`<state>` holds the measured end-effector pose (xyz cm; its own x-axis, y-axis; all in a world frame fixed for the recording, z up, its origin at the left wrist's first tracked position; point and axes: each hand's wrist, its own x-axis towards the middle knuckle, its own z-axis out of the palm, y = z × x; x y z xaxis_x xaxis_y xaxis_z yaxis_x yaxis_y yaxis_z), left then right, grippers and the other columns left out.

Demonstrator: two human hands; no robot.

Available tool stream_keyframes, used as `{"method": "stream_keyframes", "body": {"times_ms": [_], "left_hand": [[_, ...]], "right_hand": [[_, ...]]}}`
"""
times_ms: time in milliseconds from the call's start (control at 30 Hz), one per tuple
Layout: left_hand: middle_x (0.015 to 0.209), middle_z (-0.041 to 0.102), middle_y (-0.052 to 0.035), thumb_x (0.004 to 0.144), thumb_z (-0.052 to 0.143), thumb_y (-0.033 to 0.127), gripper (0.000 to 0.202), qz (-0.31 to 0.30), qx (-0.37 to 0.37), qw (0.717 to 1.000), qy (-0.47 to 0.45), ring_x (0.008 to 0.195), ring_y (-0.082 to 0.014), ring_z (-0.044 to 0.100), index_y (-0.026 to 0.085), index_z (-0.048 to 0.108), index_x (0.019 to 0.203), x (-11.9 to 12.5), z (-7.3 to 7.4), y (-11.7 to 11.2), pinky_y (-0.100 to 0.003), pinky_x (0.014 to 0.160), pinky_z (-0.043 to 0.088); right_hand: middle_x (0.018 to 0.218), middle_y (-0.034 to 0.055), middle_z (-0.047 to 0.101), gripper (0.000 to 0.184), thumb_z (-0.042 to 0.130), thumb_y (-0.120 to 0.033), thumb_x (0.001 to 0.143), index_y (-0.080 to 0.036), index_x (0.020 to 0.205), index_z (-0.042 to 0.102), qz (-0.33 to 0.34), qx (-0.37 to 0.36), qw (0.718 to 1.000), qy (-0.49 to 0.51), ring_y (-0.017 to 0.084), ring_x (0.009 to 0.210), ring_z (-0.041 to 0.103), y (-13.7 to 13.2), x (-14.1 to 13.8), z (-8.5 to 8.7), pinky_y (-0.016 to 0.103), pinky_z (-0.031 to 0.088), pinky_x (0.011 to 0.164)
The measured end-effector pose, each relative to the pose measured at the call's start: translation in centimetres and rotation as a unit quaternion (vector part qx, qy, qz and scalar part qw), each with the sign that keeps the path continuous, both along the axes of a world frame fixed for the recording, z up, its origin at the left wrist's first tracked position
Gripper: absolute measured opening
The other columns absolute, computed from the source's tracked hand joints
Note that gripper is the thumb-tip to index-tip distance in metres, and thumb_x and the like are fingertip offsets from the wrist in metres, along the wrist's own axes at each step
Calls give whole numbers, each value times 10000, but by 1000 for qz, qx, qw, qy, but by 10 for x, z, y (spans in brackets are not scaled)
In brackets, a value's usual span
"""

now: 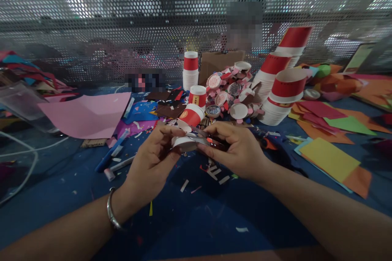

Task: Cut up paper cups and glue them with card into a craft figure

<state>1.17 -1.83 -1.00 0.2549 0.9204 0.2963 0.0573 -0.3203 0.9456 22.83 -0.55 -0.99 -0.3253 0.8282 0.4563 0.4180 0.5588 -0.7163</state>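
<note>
My left hand (153, 157) is closed on a red and white paper cup (185, 142), held on its side over the blue table (196, 220). A silver bangle (112, 214) sits on that wrist. My right hand (237, 149) grips a pair of scissors (211, 142) whose blades reach into the cup's rim. Both hands meet at the middle of the view, just in front of another red cup (192, 114) lying tilted on the table.
A pile of flower-trimmed cup pieces (231, 96) lies behind the hands. Tall stacks of red and white cups (280, 94) lean at right, a short stack (190, 69) at centre back. Coloured paper sheets (329, 157), a pink sheet (87, 114), pens (110, 153) and scraps litter the table. A perforated metal screen (122, 20) stands behind.
</note>
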Motion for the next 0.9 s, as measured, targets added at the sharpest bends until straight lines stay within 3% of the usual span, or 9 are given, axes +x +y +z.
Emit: {"method": "stream_keyframes", "body": {"times_ms": [233,600,900], "left_hand": [[1013,721,-16,903,665,120,207,-1,-9,1000,-8,915,-151,687,242,608,1059,1,1,-1,-266,805,539],[909,718,9,897,719,155,232,2,-26,999,-26,777,-117,665,241,601,1077,3,0,-3,-210,679,517],[976,754,7,913,746,213,271,-3,-64,997,-53,866,-120,691,277,609,1138,1,-5,-4,-204,751,525]], "right_hand": [[837,-2,700,164,730,-233,854,-197,1010,693,-8,41,999,-12,137,717,612,-1,0,-4,254,449,648],[762,14,712,162,670,-236,858,-166,999,709,-49,131,990,-36,155,653,642,-3,-5,-10,270,453,608],[691,21,720,118,661,-227,876,-134,918,719,-82,207,973,-64,149,587,661,-5,-9,-7,256,435,557]]}}
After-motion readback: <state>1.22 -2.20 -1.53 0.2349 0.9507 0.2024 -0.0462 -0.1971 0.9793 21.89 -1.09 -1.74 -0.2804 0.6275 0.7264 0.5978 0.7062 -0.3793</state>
